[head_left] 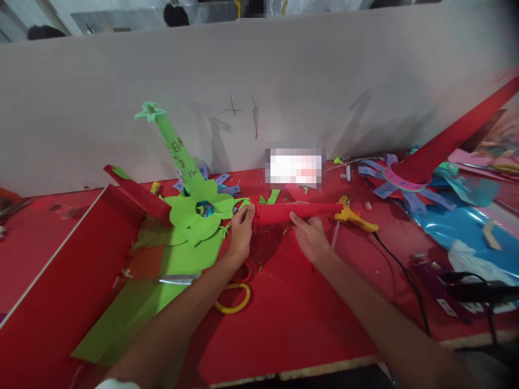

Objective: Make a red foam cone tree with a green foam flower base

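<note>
The left hand (pixel 242 229) and right hand (pixel 313 237) are bare, like both forearms (pixel 178 308); a white sleeve edge (pixel 117 384) shows lower left.

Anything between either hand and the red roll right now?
Nothing visible: the left hand grips one end of the red roll, and the right hand holds it further along. The yellow glue gun lies by the far end, off to the right, not between hands and roll.
</note>
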Demonstrator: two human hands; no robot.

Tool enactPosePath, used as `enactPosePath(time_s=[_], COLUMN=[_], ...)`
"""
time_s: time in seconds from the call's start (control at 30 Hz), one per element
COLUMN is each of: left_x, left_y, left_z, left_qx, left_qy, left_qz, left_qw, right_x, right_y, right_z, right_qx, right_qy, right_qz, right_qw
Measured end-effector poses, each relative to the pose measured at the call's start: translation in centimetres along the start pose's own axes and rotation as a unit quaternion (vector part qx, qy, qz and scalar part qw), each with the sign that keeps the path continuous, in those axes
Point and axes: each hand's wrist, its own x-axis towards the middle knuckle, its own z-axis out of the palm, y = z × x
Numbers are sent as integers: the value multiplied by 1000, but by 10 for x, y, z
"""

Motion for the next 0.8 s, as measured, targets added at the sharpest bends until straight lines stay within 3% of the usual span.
enactPosePath(time_s=[0.17,0.37,0.6,0.8], left_x=[-2,-1,-1,-3], left_y=[6,0,6,6], left_z=[1,1,1,2], left_qx=[49,-13,34,39], left_qy=[-27,44,-20,-4], left_qz=[21,-25,12,9], left_qw=[998,999,999,999], right_x=[-3,-2,-3,-4], right_y=[-4,-5,-8,-7], right_z=[4,4,7,5], right_qx=[32,30,30,29], right_qy=[-2,20,1,23], right_qz=[15,11,-3,21], right_qw=[999,999,1000,999])
